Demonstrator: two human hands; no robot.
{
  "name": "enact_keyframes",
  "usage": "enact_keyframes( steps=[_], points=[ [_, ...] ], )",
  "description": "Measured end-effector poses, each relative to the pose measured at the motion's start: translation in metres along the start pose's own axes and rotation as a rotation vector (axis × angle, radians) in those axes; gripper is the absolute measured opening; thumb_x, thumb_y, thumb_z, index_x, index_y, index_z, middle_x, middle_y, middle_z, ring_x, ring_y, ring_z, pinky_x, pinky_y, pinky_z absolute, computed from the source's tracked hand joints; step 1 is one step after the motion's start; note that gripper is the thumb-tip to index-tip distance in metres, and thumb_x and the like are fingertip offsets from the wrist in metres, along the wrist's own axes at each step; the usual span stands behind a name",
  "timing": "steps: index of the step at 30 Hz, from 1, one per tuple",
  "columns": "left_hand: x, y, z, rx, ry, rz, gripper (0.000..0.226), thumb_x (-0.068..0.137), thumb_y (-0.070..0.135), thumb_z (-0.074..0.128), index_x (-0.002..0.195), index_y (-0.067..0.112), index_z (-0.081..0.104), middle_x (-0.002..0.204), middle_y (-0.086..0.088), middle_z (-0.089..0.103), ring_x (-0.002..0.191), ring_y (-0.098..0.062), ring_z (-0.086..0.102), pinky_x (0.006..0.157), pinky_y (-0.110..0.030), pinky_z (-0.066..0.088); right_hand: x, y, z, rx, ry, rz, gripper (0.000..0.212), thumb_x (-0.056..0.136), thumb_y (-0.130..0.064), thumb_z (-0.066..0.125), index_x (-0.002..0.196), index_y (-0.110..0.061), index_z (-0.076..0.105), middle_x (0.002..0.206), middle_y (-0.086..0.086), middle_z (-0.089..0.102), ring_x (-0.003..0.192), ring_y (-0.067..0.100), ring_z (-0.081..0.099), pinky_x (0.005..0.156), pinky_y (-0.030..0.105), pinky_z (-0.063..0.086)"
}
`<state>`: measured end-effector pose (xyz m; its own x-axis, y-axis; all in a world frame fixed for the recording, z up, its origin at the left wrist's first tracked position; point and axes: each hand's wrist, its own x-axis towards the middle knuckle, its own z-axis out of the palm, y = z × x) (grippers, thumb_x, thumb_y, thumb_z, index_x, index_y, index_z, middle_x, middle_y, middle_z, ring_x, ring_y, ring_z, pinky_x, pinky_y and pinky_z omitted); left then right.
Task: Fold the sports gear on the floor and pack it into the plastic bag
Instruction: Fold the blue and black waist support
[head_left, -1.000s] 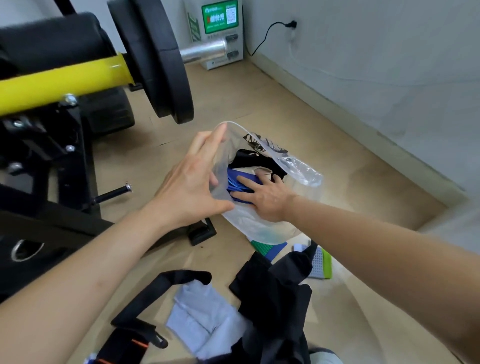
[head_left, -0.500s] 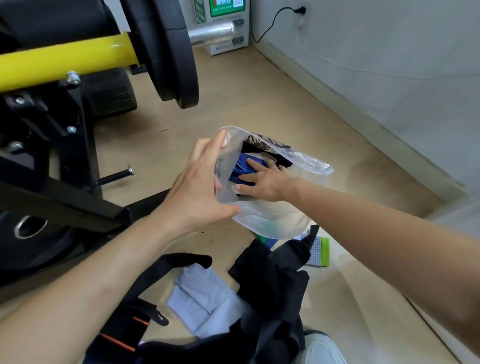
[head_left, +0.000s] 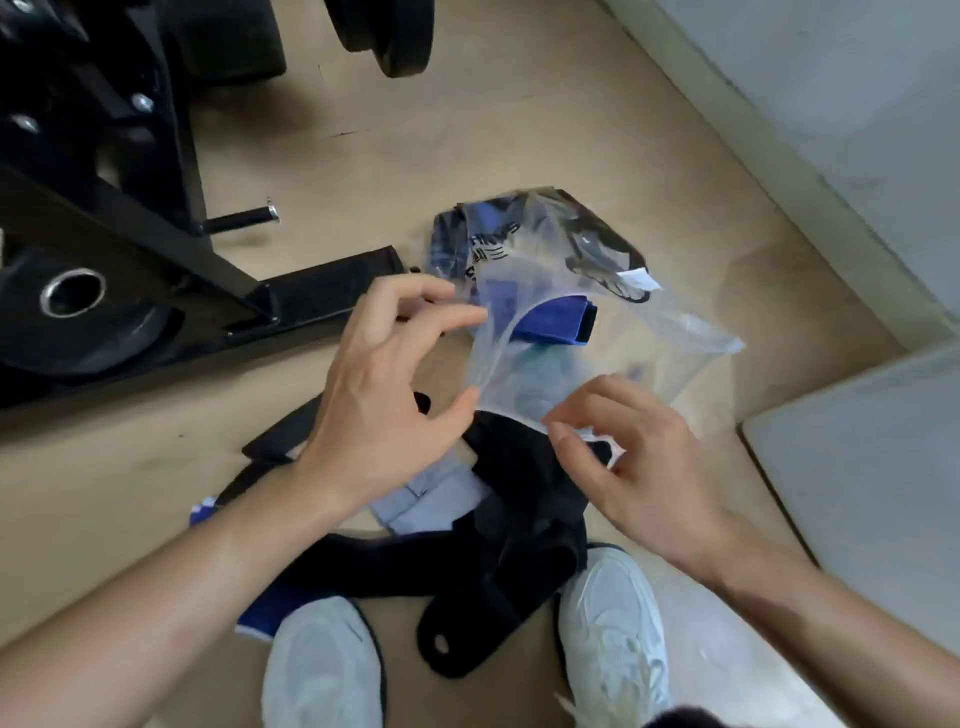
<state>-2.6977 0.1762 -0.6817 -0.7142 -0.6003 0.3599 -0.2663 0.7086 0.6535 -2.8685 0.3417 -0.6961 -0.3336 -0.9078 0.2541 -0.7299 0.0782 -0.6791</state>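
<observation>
left hand (head_left: 384, 384), right hand (head_left: 641, 454) pinching plastic bag (head_left: 649, 358) rim — blue gear (head_left: 556, 325) inside

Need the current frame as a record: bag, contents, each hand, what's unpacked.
bag: plastic bag, clear, mouth held open toward the person
inside: blue folded item; black item
left: left hand pinches the bag's rim
right: right hand appears to pinch the rim's near edge
unpacked: black garment and light blue garment, on the floor under the hands
status: packing not finished
</observation>
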Motion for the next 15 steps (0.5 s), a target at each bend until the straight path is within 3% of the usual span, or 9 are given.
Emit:
enact_keyframes(
  steps=[3,6,9,12,13,15],
  points=[
    [-0.044,-0.003,0.017,-0.036,0.013,-0.082,0.034,0.078,0.015,0.075,0.111,0.012,0.071,0.116,-0.003,0.054,0.108,-0.021,0.059,0.093,-0.033,0.049,-0.043,0.02,0.021,-0.039,-0.101,0.035,0.013,0.088,-0.028,0.064,0.085,-0.019,0.072,0.079,-0.011,0.06,0.074,0.007,0.056,0.067,0.026,0.049],
    [-0.089,-0.01,0.047,-0.052,-0.083,-0.208,0.026,0.078,0.028,0.068,0.104,0.022,0.069,0.108,0.01,0.055,0.102,-0.006,0.056,0.087,-0.028,0.049,-0.068,0.049,0.043,-0.177,-0.33,0.101,0.043,0.086,-0.047,0.06,0.121,-0.022,0.068,0.118,-0.006,0.064,0.105,0.017,0.058,0.091,0.034,0.052],
    [-0.121,-0.021,0.079,-0.008,-0.393,-0.275,0.05,0.079,0.049,0.067,0.127,0.033,0.061,0.124,0.017,0.051,0.117,-0.009,0.051,0.095,-0.037,0.05,-0.072,0.069,0.057,-0.267,-0.435,0.125,0.068,0.085,-0.054,0.055,0.146,-0.027,0.048,0.15,0.002,0.045,0.134,0.026,0.041,0.114,0.036,0.036],
    [-0.134,-0.03,0.103,0.089,-0.741,-0.304,0.088,0.079,0.057,0.072,0.155,0.044,0.029,0.156,0.009,0.028,0.139,-0.019,0.034,0.108,-0.044,0.044,-0.063,0.082,0.066,-0.291,-0.491,0.164,0.071,0.084,-0.051,0.06,0.148,-0.025,0.045,0.153,0.008,0.041,0.138,0.034,0.035,0.116,0.042,0.031],
    [-0.135,-0.033,0.108,0.159,-0.819,-0.278,0.093,0.081,0.056,0.073,0.157,0.045,0.021,0.159,0.006,0.024,0.14,-0.022,0.03,0.109,-0.044,0.043,-0.06,0.086,0.068,-0.302,-0.51,0.181,0.069,0.083,-0.048,0.065,0.145,-0.023,0.05,0.149,0.01,0.046,0.134,0.036,0.039,0.115,0.042,0.033],
    [-0.136,-0.039,0.115,0.232,-0.83,-0.238,0.088,0.085,0.05,0.074,0.157,0.043,0.024,0.151,0.003,0.033,0.132,-0.023,0.036,0.104,-0.043,0.045,-0.057,0.089,0.074,-0.32,-0.548,0.21,0.061,0.083,-0.041,0.073,0.138,-0.019,0.058,0.133,0.01,0.058,0.119,0.035,0.049,0.109,0.04,0.039]
  ],
)
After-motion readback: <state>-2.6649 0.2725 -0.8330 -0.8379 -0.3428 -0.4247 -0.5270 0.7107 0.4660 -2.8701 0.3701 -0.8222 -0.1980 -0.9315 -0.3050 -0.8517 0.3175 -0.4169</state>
